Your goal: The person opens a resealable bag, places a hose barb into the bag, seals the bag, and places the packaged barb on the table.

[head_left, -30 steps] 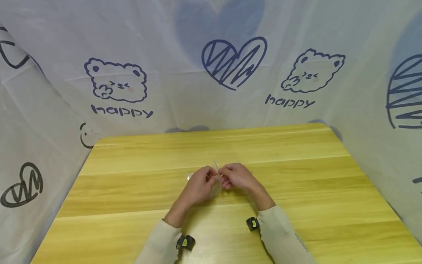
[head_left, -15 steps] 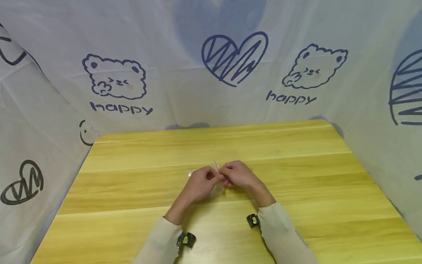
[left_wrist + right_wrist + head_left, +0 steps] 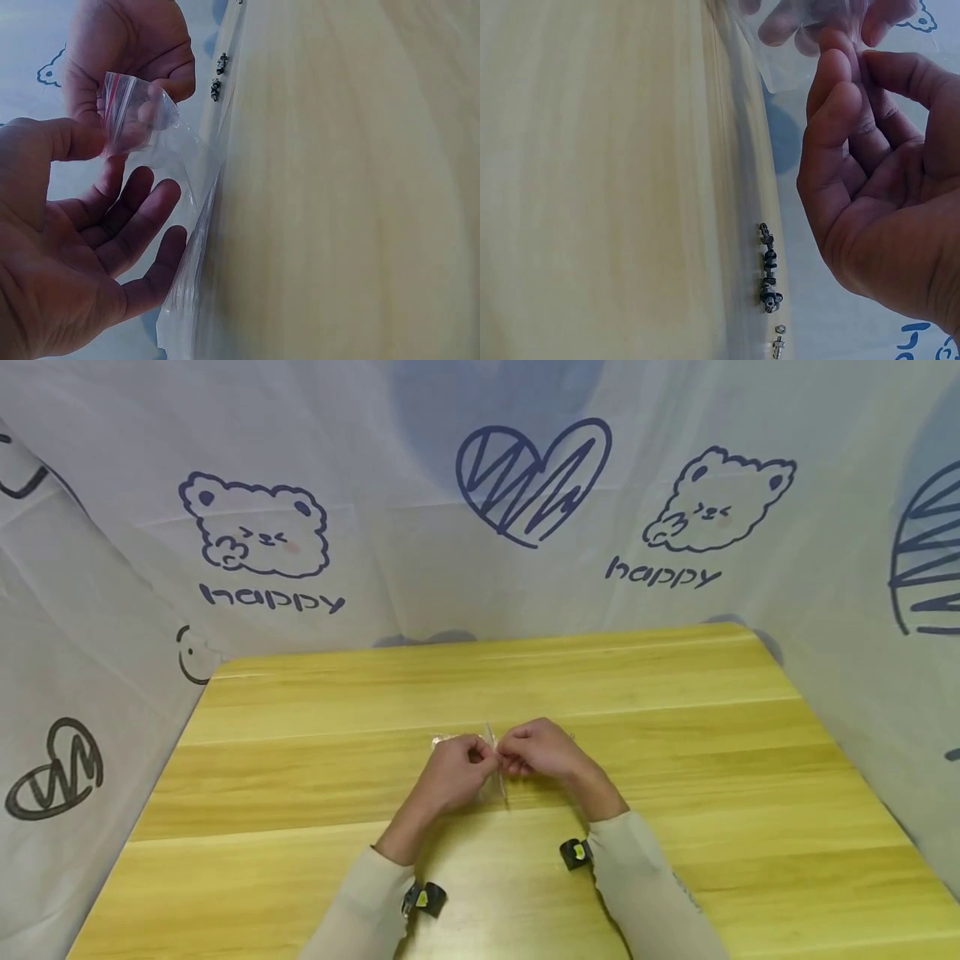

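A small clear zip-lock bag [image 3: 139, 112] with a red stripe along its top hangs between my two hands, seen nearly edge-on in the head view. My left hand [image 3: 456, 770] pinches the top edge by the stripe between thumb and index finger, its other fingers loosely bent. From the opposite side my right hand [image 3: 542, 750] pinches the bag with thumb and fingertips; the right wrist view shows this grip. Whether the bag's mouth is parted I cannot tell. More clear plastic [image 3: 187, 292] lies on the table beneath the left hand's fingers.
Several small dark and silver metal pieces [image 3: 769, 270] lie on the wooden table [image 3: 675, 777], mostly hidden behind my hands in the head view. A printed cloth [image 3: 390, 552] hangs along the table's back and sides.
Both hands stay close together at the same spot, still pinching the bag. The bag has turned more edge-on to the head view, which has itself tilted slightly downward.
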{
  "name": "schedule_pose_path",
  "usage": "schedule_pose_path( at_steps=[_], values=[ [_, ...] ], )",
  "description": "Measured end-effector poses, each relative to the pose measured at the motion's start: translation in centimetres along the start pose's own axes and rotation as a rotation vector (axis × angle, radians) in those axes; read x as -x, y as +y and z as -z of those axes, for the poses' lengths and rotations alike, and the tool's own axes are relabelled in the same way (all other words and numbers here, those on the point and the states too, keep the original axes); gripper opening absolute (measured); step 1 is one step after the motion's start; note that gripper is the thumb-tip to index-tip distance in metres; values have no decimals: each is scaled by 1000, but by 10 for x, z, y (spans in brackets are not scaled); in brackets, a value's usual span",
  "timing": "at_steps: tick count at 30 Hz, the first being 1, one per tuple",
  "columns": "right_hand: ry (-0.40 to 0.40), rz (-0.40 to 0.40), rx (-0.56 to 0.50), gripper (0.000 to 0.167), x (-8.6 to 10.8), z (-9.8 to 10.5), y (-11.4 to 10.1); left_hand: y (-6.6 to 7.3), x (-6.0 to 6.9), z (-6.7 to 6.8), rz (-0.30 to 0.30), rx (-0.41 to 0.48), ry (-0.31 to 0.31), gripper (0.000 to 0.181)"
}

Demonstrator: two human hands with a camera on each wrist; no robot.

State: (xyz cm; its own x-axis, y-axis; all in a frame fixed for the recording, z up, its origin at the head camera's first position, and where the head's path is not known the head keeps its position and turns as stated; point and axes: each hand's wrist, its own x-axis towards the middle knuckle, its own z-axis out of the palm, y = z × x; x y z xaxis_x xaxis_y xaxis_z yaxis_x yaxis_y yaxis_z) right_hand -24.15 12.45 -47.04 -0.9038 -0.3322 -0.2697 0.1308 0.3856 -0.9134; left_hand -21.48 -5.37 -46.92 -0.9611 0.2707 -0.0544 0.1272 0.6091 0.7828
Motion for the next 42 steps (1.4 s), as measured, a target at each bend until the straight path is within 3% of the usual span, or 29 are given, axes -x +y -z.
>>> schedule_pose_path(
  at_steps=[9,18,26,29,32,37,42],
  values=[
    [0,-7,-8,28,2,1,0,2,1,-1,16,8,6,16],
    [-22,21,-24,25,1,3,1,4,0,-2,-16,15,17,21],
    [52,45,78,27,0,-2,-1,2,-1,-1,-87,-44,78,19],
    [36,36,125,28,1,-3,-3,1,0,0,-114,-85,94,15],
    [4,43,140,30,2,-4,-2,1,1,0,-118,-83,71,15],
    [-47,123,170,32,1,0,-1,1,1,-1,-82,-26,45,19],
    [-30,135,196,30,3,11,4,-4,0,8,49,46,59,21]
  ],
)
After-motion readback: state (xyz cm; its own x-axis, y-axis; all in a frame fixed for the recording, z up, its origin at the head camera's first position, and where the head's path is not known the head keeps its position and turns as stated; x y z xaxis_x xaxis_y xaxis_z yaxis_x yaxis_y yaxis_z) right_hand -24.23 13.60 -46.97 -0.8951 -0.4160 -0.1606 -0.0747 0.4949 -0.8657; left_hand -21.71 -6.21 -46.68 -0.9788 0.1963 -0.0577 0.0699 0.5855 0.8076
